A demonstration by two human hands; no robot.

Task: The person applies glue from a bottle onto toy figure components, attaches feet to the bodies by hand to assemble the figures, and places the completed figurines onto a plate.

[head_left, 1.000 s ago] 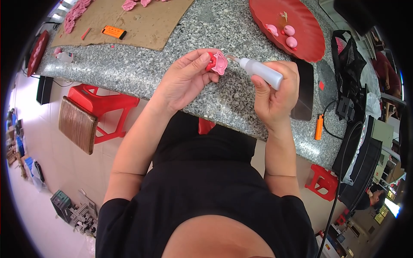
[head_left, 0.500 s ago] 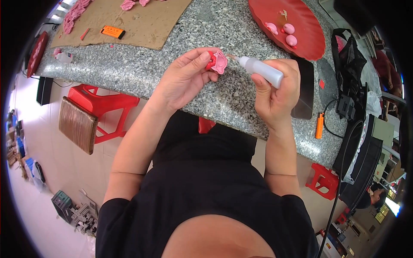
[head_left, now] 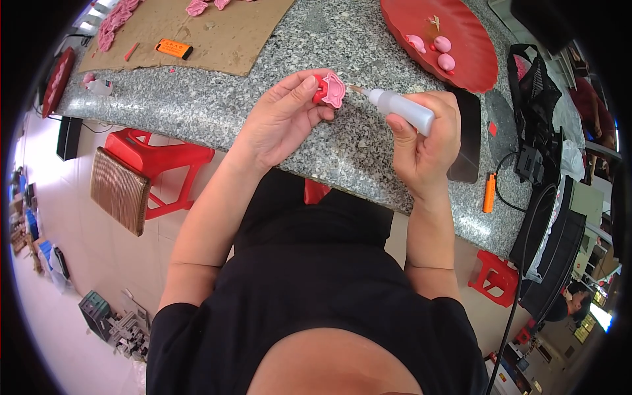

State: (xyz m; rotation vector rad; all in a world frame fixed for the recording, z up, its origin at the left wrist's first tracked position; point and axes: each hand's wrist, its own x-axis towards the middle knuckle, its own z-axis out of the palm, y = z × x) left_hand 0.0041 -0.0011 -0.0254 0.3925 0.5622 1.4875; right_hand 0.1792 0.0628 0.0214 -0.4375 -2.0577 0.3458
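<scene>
The upper part of the frame was mostly taken up by a speckled grey bench. At its upper left, a sheet of brown cardboard was spread, and at upper right a red scalloped plate was set down.

At upper centre, the left hand was raised above the bench, its grip narrowed to a pinch between thumb and fingers. Right of centre, the right hand's grip was wrapped around a whitish squeeze bottle, which was tilted with its thin nozzle pointed to the upper left.

In the left hand's pinch, a pink, pointed-eared piece with a red part behind it was held, its hollow side turned rightward; the nozzle was held just beside it, apart. An orange lighter was left on the cardboard. Smallest, two pink rounded pieces were gathered on the plate.
</scene>
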